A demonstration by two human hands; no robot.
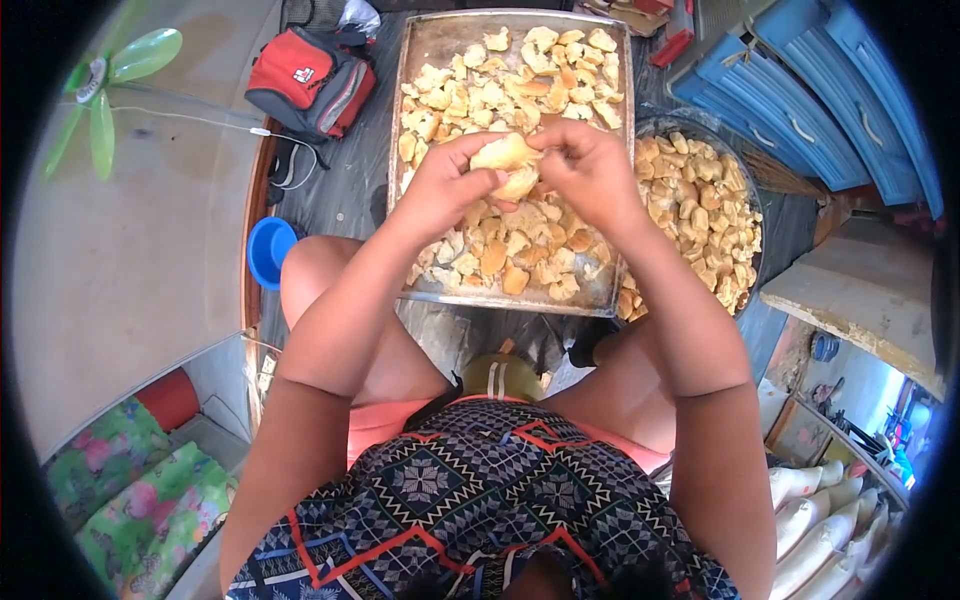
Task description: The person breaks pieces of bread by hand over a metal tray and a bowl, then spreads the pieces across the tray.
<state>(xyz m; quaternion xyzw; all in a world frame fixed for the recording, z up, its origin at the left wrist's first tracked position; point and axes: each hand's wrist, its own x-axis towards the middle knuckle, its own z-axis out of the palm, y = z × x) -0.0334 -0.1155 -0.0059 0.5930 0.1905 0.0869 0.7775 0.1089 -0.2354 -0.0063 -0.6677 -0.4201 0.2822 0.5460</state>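
Note:
My left hand (447,190) holds a piece of bread (507,155) between thumb and fingers, above the middle of a large metal tray (455,292). At the bread's right side, my right hand (588,172) has its fingers pinched together on its edge. Many torn bread pieces (515,250) lie spread over the tray below and beyond both hands. To the right of the tray, a round container (757,225) is heaped with bread rolls (705,215).
A red and grey bag (308,78) lies left of the tray, and a blue bowl (270,252) stands nearer on that side. Blue drawers (790,100) are at the upper right. My bent legs flank the tray's near edge.

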